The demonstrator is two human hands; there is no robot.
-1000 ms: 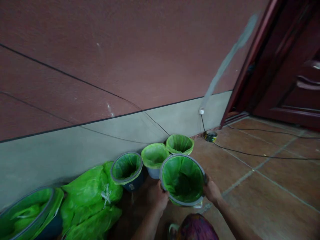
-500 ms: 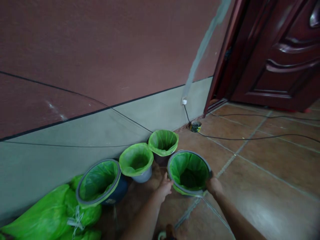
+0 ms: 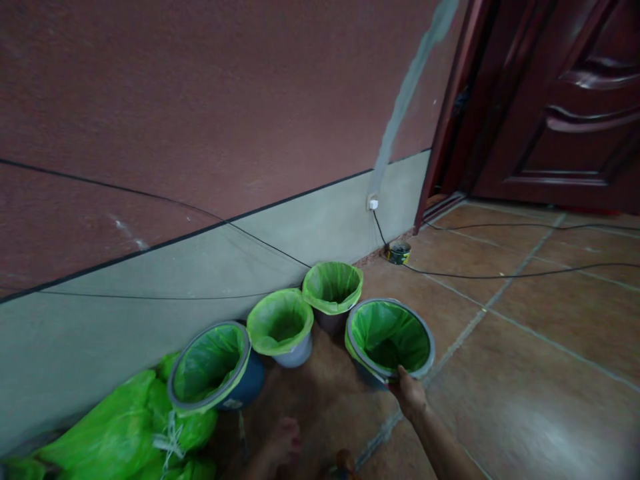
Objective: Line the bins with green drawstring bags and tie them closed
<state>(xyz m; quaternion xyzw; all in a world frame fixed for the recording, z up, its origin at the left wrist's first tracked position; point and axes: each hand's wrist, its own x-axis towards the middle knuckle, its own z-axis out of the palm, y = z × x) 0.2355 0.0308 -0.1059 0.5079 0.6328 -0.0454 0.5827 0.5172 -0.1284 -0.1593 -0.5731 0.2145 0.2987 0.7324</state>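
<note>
A dark blue trash bin [image 3: 371, 373] with a grey rim and a green liner bag stands on the floor at centre right. My right hand [image 3: 409, 395] grips its near rim, the thumb over the edge and the fingers below it. Down and to the left, my left hand [image 3: 284, 441] is apart from the bin and smeared by motion, so its fingers are unclear. Along the wall are a dark lined bin [image 3: 332, 320], a light grey lined bin [image 3: 296, 352] and another blue lined bin [image 3: 247, 385] with a grey rim.
Tied green bags [image 3: 110, 427] lie at the lower left. A small tin [image 3: 399, 253] sits by the wall below a white plug [image 3: 373, 203]. Black cables [image 3: 500, 276] cross the tiled floor [image 3: 540, 373]. A dark red door [image 3: 570, 153] is at the right.
My left hand has let go of the bin's rim and moved down and left. My right hand has shifted from the bin's right side to its near rim.
</note>
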